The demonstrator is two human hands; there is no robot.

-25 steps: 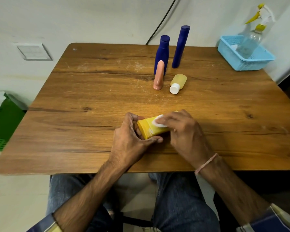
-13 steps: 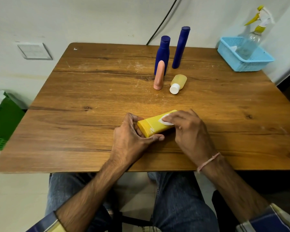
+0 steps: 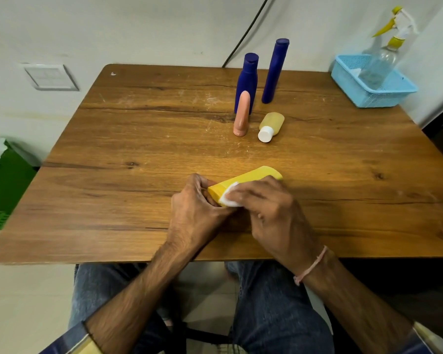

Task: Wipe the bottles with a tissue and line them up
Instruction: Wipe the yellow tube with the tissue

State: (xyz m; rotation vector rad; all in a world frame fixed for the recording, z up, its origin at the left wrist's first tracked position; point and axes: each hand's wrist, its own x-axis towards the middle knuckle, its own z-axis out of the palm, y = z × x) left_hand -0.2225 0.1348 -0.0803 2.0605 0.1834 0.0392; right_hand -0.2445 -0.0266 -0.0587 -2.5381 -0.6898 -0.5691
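A yellow tube (image 3: 246, 178) is held lying near the 6 o'clock edge of the table (image 3: 138, 139), its far end pointing toward 2 o'clock. The left hand (image 3: 197, 213) is closed around its near end, fingers curled over it. A white tissue (image 3: 230, 198) is pressed onto that same end under the fingers (image 3: 243, 194) of the right hand (image 3: 274, 215), which lies flat and partly curled over the tube.

The wiping of this tube is judged to be under way, not finished. Toward 12 o'clock four other bottles are grouped: two blue bottles (image 3: 247, 83) (image 3: 275, 70) stand upright, a pink bottle (image 3: 241, 113) stands just in front of the shorter blue one, and a small yellowish bottle (image 3: 270, 126) with a white cap lies on its side beside it. Whether any of these has been wiped cannot be told. No tidy row is yet formed, and the lying bottle is still to be set up.

At 1 to 2 o'clock a blue basket (image 3: 374, 94) with a spray bottle (image 3: 384, 57) sits at the corner, well apart. Nothing is seen blocking the space between hands and group
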